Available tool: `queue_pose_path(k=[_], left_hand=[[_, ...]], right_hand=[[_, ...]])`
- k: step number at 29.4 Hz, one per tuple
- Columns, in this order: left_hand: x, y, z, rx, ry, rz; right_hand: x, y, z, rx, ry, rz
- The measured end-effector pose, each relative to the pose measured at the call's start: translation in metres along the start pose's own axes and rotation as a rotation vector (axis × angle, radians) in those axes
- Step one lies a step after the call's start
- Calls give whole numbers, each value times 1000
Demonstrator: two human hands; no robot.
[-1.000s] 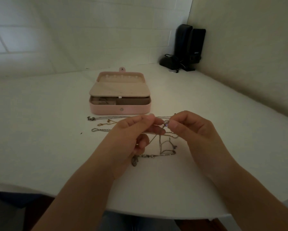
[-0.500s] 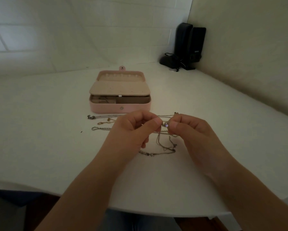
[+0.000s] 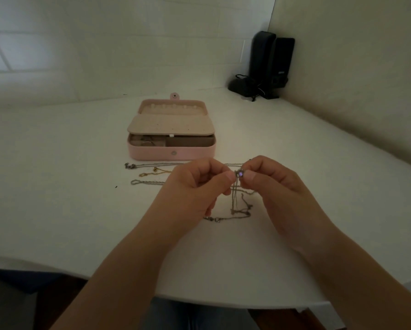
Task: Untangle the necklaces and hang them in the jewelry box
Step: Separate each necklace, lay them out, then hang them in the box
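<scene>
A pink jewelry box (image 3: 152,153) stands open on the white table (image 3: 57,198), its lid laid back with a row of small hooks (image 3: 173,107). In front of it lie tangled necklaces (image 3: 240,209): silver chains and a gold one (image 3: 152,172). My right hand (image 3: 271,184) pinches a small purple-stoned pendant (image 3: 239,173) lifted above the table. My left hand (image 3: 195,186) pinches the chain right beside it. Loops of chain hang down from between my fingers to the table, ending at a clasp (image 3: 211,219).
Two black speakers (image 3: 271,63) with a cable stand in the far right corner against the walls. The table's rounded front edge runs just below my forearms.
Both hands have risen slightly and moved together around the pendant. The chain loops have been drawn up off the table, and the charm near my left wrist is no longer seen.
</scene>
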State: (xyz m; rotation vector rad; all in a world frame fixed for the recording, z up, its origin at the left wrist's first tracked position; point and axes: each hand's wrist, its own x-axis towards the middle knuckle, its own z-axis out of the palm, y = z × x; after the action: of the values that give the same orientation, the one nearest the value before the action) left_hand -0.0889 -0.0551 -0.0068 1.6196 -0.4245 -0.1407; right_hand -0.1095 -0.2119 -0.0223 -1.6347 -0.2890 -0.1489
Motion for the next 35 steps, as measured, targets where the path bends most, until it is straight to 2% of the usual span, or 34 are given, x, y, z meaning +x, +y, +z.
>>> queue_pose_path(k=[6, 12, 19, 29, 35], left_hand=[[0, 0, -1, -24, 51, 24], [1, -1, -3, -97, 86, 56], [-3, -1, 0, -11, -21, 32], [2, -9, -1, 110, 69, 206], [2, -8, 0, 4, -48, 206]], right_hand=[[0, -2, 1, 43, -7, 34], [1, -2, 1, 8, 39, -21], [0, -1, 2, -113, 89, -56], [0, 0, 0, -36, 33, -61], [-1, 0, 2, -56, 65, -95]])
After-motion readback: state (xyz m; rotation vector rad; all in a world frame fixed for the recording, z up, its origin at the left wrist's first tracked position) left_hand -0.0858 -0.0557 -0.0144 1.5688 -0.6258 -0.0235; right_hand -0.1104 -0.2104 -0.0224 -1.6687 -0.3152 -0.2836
